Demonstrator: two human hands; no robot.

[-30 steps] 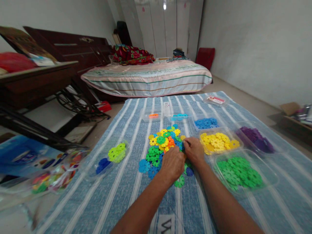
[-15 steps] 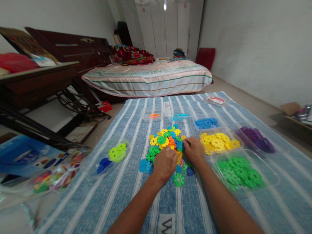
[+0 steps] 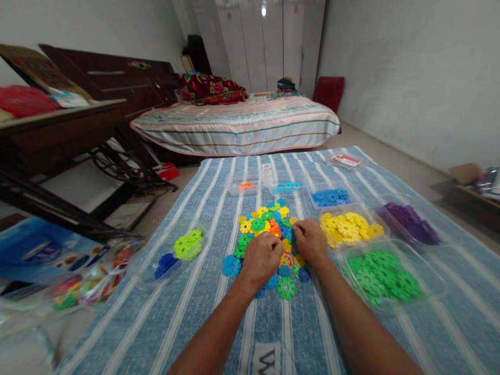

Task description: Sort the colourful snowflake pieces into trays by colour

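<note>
A pile of plastic snowflake discs (image 3: pixel 258 224) in mixed colours lies on the striped cloth in front of me. My left hand (image 3: pixel 261 259) is closed over the front of the pile and covers part of it. At the pile's right edge, my right hand (image 3: pixel 311 240) is closed too, its fingertips beside some discs. Whatever either set of fingers holds is hidden. A loose green disc (image 3: pixel 286 288) lies nearest me, with a dark blue disc (image 3: pixel 303 274) to its right.
To the right stand clear tubs of green discs (image 3: pixel 385 276), yellow discs (image 3: pixel 347 227), purple discs (image 3: pixel 412 223) and blue discs (image 3: pixel 331 197). Behind the pile are tubs with orange discs (image 3: pixel 246 185) and light blue discs (image 3: pixel 288 187). Another tub at left holds lime discs (image 3: pixel 188 245) and dark blue discs.
My left hand has shifted slightly left, uncovering more discs at the front right of the pile. My right hand has barely moved and stays closed.
</note>
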